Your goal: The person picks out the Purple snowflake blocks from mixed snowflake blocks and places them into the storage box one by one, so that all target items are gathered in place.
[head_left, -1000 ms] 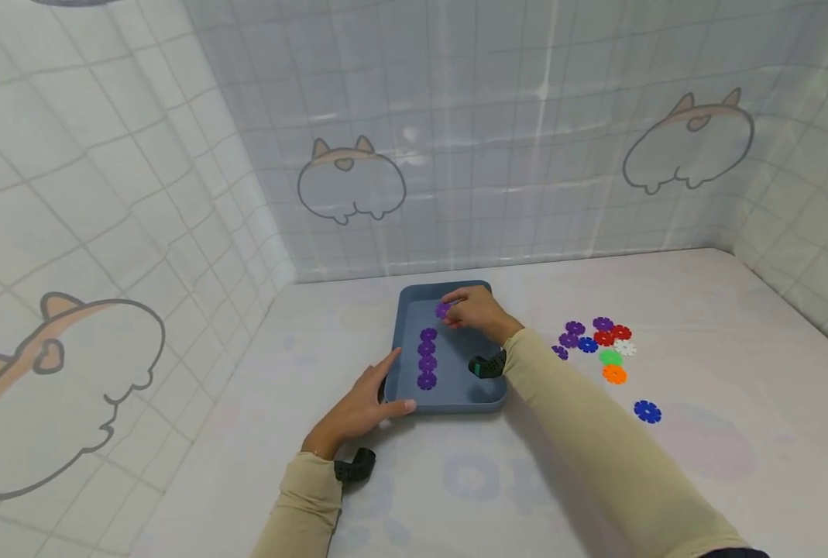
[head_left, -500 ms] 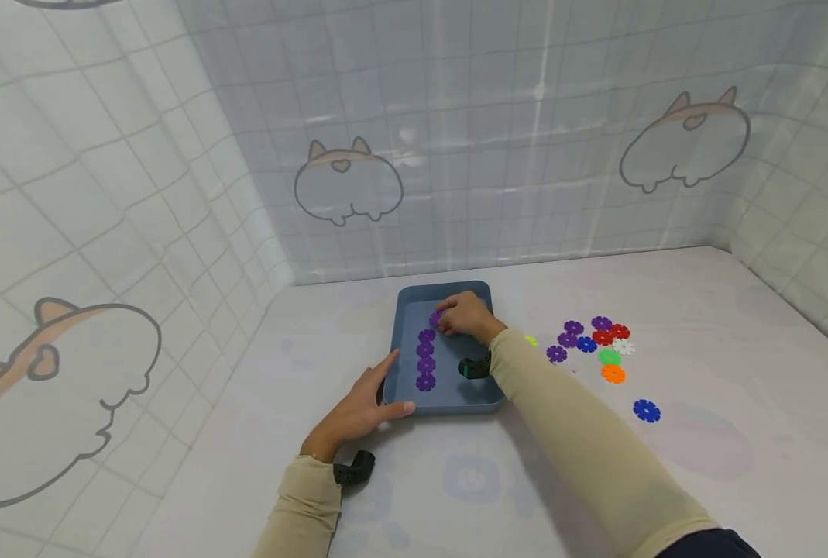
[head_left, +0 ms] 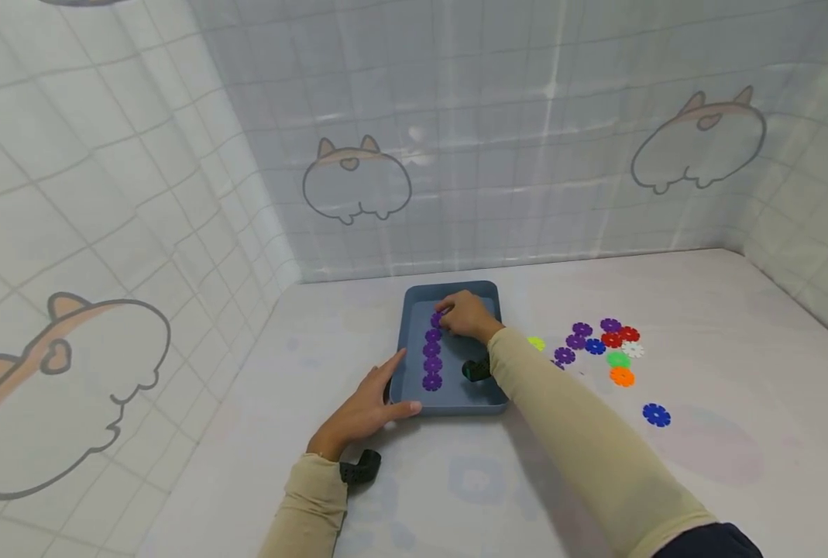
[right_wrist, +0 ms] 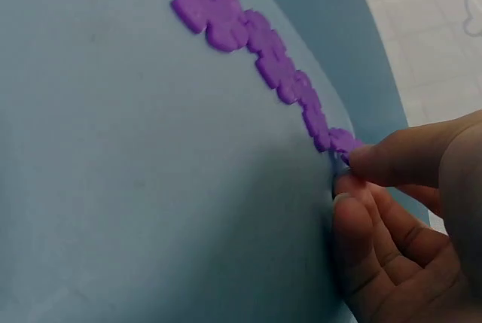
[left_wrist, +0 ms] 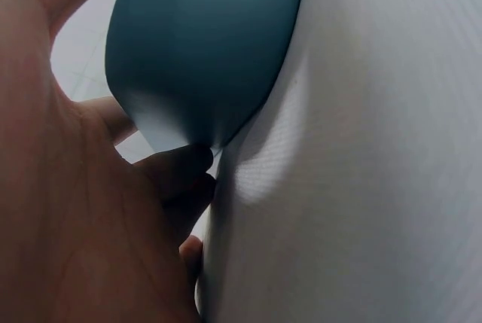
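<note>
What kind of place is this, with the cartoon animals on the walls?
Probably a staged tabletop booth for recording hand work, not a lived-in room. Gridded sheeting with cartoon prints walls in a white table on three sides, and the table carries only a blue tray and loose coloured flower discs.

This looks like a staged recording booth rather than a lived-in room — a tabletop set closed in by soft walls. A white quilted sheet (head_left: 699,325) covers the work surface, faintly printed with pale shapes. Around it, from nine o'clock through twelve to three o'clock, hangs a grid-patterned curtain (head_left: 490,139) with wrinkles and glare, printed with cartoon corgi rumps (head_left: 356,183) — the same motif at nine and two o'clock. Small black cameras strapped at the wrists (head_left: 360,470) point to data capture. A blue-grey tray (head_left: 486,399) at centre and loose plastic snowflake discs (head_left: 612,349) at three o'clock read as props.
</note>
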`<state>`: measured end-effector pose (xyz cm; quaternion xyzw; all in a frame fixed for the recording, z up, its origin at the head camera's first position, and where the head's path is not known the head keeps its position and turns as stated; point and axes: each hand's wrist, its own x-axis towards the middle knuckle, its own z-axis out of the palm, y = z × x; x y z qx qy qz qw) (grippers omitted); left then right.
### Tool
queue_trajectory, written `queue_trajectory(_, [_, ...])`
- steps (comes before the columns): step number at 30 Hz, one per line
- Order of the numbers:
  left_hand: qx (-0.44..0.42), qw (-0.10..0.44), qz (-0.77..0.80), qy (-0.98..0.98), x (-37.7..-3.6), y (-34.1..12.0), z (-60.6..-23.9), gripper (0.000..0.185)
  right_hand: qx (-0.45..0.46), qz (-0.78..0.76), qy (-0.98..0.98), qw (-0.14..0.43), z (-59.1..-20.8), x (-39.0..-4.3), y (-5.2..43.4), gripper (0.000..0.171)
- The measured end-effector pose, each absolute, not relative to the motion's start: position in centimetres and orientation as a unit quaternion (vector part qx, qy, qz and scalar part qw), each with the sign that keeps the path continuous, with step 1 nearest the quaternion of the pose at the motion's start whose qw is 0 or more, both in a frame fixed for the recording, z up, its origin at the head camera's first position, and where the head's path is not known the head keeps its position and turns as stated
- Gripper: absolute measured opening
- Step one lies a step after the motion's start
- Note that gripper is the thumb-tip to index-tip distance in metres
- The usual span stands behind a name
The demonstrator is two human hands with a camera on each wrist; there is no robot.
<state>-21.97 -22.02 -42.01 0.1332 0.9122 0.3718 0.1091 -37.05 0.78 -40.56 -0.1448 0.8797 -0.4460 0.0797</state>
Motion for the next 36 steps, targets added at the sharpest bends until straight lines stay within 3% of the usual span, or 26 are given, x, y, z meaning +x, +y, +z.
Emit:
queue_trajectory(21, [0.135, 0.108, 0.378, 0.909, -22.07, -21.61, -42.18, 0.097, -0.187, -0.354, 0.915, 0.051, -40.56, -37.38, 0.59, 0.035])
queue_trajectory(36, [0.13, 0.114, 0.375, 0.911, -21.9, -21.92, -41.94, 0.096, -0.178, -0.401, 0.897, 0.063, -40.61, -37.13, 0.79, 0.03])
